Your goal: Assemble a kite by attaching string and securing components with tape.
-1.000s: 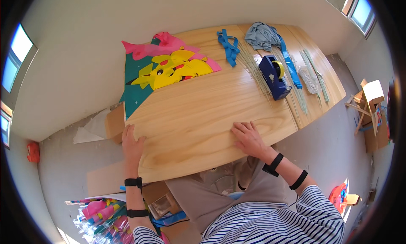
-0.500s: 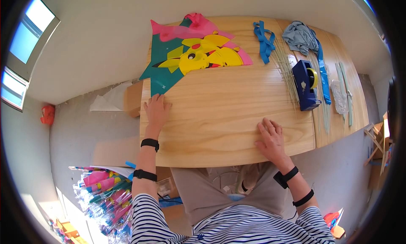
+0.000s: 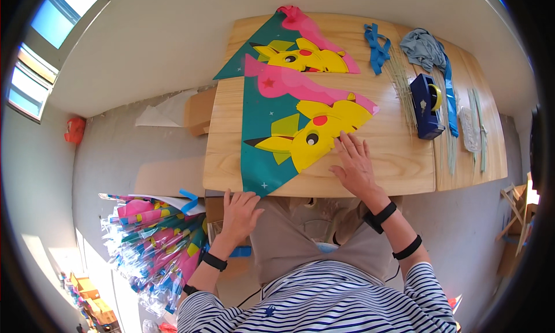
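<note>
Yellow, pink and green, the nearer sheet [image 3: 300,134] meets spread right fingers [image 3: 347,143], left fingers' [image 3: 241,200] hold unclear.

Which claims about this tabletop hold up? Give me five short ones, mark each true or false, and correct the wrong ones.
1. Two printed sheets lie on the wooden table. True.
2. The tape dispenser stands left of both sheets. False: the tape dispenser stands to their right.
3. The right hand is at the edge of the nearer sheet, fingers extended. True.
4. The left hand rests on the farther sheet. False: the left hand is at the table's near edge, by the nearer sheet's lower corner.
5. The grey cloth lies on the floor. False: the grey cloth lies on the table, beyond the tape dispenser.
</note>
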### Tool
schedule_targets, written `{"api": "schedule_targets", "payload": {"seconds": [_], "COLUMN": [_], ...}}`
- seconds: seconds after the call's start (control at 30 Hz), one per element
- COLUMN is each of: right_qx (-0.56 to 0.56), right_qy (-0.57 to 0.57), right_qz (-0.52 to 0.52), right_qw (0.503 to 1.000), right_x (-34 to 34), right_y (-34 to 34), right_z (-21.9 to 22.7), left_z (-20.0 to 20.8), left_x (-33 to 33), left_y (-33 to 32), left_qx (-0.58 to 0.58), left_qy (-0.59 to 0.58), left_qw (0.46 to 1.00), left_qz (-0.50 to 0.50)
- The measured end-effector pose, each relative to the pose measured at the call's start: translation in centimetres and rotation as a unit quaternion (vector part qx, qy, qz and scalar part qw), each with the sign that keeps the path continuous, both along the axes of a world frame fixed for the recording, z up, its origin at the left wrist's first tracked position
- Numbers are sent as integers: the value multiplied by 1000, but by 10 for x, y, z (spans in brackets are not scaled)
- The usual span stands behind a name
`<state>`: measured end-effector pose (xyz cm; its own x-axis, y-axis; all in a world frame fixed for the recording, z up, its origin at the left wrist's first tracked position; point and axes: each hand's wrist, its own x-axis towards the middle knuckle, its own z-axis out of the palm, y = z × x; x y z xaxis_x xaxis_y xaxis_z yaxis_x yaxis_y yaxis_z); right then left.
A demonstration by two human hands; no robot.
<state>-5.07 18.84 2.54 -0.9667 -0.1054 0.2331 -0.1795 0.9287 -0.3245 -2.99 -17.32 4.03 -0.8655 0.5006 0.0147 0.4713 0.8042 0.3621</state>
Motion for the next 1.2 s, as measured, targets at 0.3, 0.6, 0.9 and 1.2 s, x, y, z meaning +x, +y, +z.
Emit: {"api": "schedule_targets", "payload": {"seconds": [0.3,0.6,0.9,1.2], "right_qx": [27,31,33,37], "right_qy": [-59,-113,-99,-91], "right_qz": [70,76,85,85], "right_qw": [995,990,991,991], "right_x": [45,112,113,113], "right_y": [-42,-2,-1,-2], "right_z": [-22,-4,-8,-10], "left_z": [-33,-50,-57,-53], "left_x": [-83,-150,-143,-139], "left_y": [-11,69,109,122], "left_qx": [119,8,26,175], "left_qy": [108,55,64,153], "left_qw": [981,985,986,964], "left_qz": [108,164,151,126]}}
